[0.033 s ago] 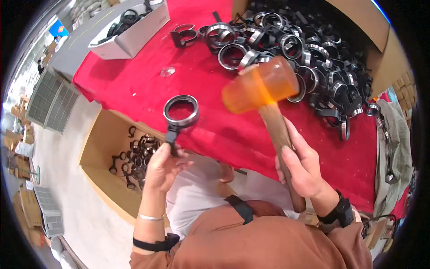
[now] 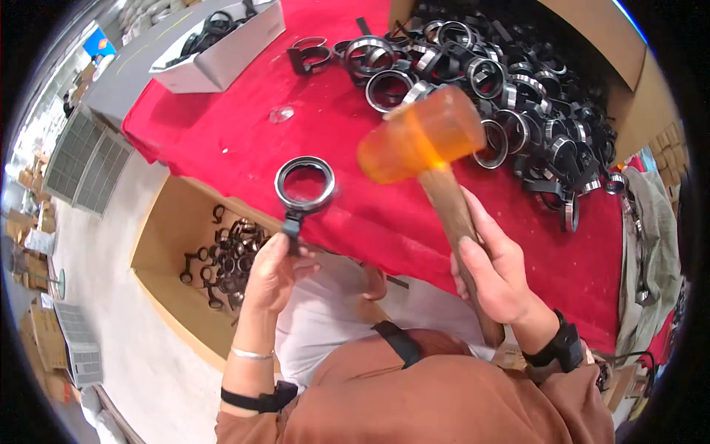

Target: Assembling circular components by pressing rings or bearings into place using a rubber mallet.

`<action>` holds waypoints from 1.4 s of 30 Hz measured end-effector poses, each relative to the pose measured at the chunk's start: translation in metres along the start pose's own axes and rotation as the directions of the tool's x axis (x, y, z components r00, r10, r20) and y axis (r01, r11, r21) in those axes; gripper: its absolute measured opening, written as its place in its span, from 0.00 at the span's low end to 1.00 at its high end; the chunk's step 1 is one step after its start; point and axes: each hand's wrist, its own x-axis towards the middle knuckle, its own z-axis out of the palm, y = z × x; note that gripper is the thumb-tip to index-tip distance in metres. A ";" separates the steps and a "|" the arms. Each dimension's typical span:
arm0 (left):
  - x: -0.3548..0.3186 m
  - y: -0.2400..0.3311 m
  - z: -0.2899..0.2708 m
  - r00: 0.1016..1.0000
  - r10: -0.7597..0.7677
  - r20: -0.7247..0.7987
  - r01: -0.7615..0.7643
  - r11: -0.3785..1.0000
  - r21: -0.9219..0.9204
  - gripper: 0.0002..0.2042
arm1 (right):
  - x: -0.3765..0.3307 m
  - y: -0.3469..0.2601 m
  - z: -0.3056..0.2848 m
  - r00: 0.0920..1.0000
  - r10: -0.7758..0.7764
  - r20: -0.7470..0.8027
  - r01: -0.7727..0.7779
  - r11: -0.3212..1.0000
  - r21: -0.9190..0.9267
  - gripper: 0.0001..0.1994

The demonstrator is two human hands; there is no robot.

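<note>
My left hand is closed on the short black stem of a ring clamp. Its round black collar with a silver rim points away from me, over the near edge of the red-covered table. My right hand grips the wooden handle of a mallet. The mallet's amber, see-through head is held up to the right of the ring, apart from it and slightly blurred. Its head hides part of the table and a few rings behind it.
A large heap of black and silver ring clamps spills from a cardboard box at the far right. A white box of black parts stands far left. Below the table's left edge, an open carton contains more rings. Grey-green cloth hangs at right.
The ring clamp in my left hand has shifted slightly right, and its face has tipped more toward the view. The mallet head has moved a little left and up. Both grips are the same.
</note>
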 end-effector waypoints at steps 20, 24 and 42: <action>0.021 0.011 0.029 0.975 0.222 -0.030 -0.206 0.941 0.269 0.10 | -0.006 0.003 0.031 0.968 -0.149 0.202 0.247 0.699 -0.671 0.30; 0.025 0.012 0.024 0.968 0.251 0.024 -0.242 0.900 0.363 0.10 | 0.004 -0.021 0.032 0.914 -0.327 0.239 0.405 0.724 -0.559 0.27; 0.021 0.006 0.019 0.977 0.206 -0.059 -0.178 0.932 0.317 0.11 | 0.075 -0.095 0.069 0.799 -0.587 0.130 0.562 0.652 -0.509 0.21</action>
